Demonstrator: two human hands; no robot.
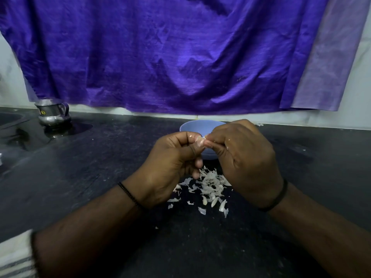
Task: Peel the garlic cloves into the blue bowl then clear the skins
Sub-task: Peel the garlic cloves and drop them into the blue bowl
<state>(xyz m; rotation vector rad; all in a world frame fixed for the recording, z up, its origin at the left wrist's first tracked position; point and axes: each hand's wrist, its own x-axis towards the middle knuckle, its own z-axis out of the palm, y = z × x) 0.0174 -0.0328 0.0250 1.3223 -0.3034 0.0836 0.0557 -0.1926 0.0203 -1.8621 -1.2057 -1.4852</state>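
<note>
Both hands meet above the middle of a dark worktop (80, 187), fingertips together around one garlic clove (200, 141). The left hand (170, 167) has its fingers curled in and pinches the clove between thumb and forefinger; the right hand (247, 157) is curled too and nips the clove's other end with thumb and fingertips (a few flecks of skin cling to its knuckles). Each wrist wears a thin dark band. Just behind the hands, and partly hidden by them, stands the blue bowl (192, 126), its far rim close to the back edge of the worktop where the pale wall begins; what lies inside it cannot be seen. Below the hands, between the two forearms, a loose pile of garlic skins (208, 187) is spread on the worktop, with stray pieces scattered toward the near side. A purple cloth (170, 57) hangs down the wall, its lower hem ending just above the back edge. Far to the left a small steel jug (53, 112) stands near the back edge, well apart from the bowl, with a stretch of open dark surface between them. To the right of the hands the worktop runs on bare of large things out to the picture's edge.
</note>
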